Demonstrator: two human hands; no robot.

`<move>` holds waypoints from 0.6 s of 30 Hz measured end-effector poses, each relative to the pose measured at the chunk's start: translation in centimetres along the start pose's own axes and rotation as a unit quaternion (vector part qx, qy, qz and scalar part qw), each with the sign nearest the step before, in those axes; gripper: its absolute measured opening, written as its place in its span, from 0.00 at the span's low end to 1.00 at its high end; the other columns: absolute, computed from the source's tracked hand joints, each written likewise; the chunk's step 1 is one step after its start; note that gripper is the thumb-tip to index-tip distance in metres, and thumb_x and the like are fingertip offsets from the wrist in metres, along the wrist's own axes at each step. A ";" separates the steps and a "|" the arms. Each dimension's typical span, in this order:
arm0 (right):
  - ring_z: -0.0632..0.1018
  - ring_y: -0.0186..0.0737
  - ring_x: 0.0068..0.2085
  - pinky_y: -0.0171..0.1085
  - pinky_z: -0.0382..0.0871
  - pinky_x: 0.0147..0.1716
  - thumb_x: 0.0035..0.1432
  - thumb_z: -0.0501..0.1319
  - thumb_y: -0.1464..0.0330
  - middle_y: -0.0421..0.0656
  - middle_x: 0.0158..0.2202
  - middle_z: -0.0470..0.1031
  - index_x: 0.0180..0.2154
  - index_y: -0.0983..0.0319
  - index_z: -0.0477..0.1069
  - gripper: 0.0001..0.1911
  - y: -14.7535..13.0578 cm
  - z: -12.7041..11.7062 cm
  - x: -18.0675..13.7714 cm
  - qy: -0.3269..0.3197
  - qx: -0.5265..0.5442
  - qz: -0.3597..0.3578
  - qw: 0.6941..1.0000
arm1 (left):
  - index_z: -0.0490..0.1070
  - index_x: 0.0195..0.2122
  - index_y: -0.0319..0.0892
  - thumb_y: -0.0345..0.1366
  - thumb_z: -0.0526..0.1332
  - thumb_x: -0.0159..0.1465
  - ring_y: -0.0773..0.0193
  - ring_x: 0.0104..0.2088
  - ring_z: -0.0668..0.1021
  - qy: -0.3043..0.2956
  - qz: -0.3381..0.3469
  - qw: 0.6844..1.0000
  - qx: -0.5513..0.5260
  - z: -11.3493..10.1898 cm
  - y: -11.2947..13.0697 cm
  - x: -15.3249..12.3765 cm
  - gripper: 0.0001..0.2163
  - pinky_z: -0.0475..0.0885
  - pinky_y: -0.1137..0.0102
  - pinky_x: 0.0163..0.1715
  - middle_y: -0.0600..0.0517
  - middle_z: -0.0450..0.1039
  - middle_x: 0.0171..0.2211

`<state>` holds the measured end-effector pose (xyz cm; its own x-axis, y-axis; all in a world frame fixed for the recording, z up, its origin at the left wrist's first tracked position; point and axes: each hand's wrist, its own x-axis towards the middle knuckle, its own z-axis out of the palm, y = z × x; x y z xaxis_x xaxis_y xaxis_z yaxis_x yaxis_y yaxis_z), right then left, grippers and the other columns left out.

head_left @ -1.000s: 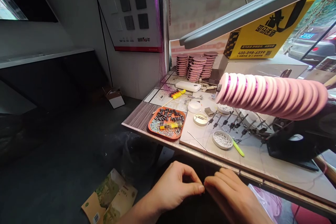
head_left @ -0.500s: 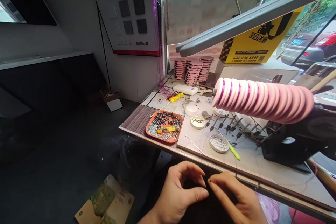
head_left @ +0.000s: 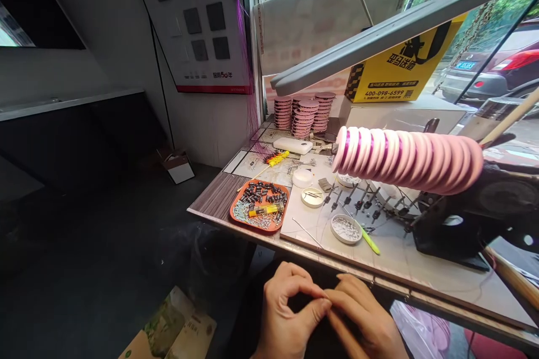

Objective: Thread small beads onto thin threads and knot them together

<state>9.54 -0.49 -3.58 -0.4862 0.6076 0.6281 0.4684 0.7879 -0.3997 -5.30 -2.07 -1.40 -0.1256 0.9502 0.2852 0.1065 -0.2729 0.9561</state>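
In front of my lap, below the table edge, my left hand [head_left: 290, 305] pinches thumb against forefinger. My right hand [head_left: 360, 311] meets it there, its thumb and forefinger also closed, with the fingertips of both hands touching. Whatever lies between them is too small and dark to name. Nearest on the table is a round dish of small white beads [head_left: 346, 229] with a lime-green pen-like tool [head_left: 370, 241] beside it. To the left, an orange tray [head_left: 233, 215] holds dark and silvery small parts and a yellow-labelled tube [head_left: 266, 210].
A row of pink discs [head_left: 404, 160] sits on a black machine [head_left: 446, 247] at right. Several stacks of pink discs [head_left: 304, 118] stand behind. A grey lamp arm [head_left: 379, 39] crosses above. Dark upright pieces [head_left: 360, 205] stand on the board, near a thin metal rod [head_left: 307, 233].
My hands have come together: the left fingers, apart before, now pinch at the right fingertips. The camera view has shifted slightly, moving the table things a little left.
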 end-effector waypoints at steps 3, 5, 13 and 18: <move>0.73 0.49 0.42 0.50 0.65 0.45 0.56 0.56 0.72 0.46 0.36 0.72 0.38 0.60 0.69 0.07 0.7 -1.0 -0.1 0.048 -0.108 -0.032 0.992 | 0.75 0.21 0.40 0.31 0.66 0.52 0.63 0.26 0.74 -0.016 0.008 1.000 0.000 0.0 0.0 0.2 0.04 0.68 0.71 0.28 0.50 0.72 0.23; 0.72 0.51 0.44 0.49 0.65 0.44 0.57 0.58 0.68 0.48 0.39 0.72 0.38 0.60 0.70 0.07 1.7 -2.5 0.1 0.092 -0.145 -0.009 0.985 | 0.75 0.21 0.40 0.30 0.66 0.52 0.62 0.26 0.75 -0.034 0.000 0.999 0.005 0.1 0.1 0.3 0.04 0.69 0.70 0.29 0.49 0.74 0.22; 0.79 0.44 0.32 0.35 0.70 0.29 0.57 0.54 0.71 0.44 0.30 0.79 0.32 0.60 0.74 0.10 5.6 -6.2 5.9 -0.188 -0.277 0.201 0.920 | 0.77 0.20 0.39 0.26 0.66 0.49 0.62 0.24 0.75 -0.027 -0.049 0.997 0.057 0.8 0.4 0.7 0.04 0.68 0.71 0.27 0.49 0.74 0.20; 0.79 0.50 0.29 0.35 0.65 0.24 0.52 0.55 0.79 0.50 0.25 0.77 0.26 0.63 0.74 0.11 5.0 -5.4 9.5 -0.291 -0.335 0.205 0.872 | 0.78 0.22 0.39 0.26 0.66 0.49 0.63 0.25 0.75 -0.026 -0.074 0.996 0.042 0.9 0.7 1.0 0.03 0.68 0.72 0.27 0.50 0.75 0.21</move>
<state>11.25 8.70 4.01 -0.3783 0.9257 0.0003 0.9218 0.3766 0.0918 -4.46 -1.21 -0.56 -0.0956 0.9862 0.1354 0.1723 -0.1175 0.9780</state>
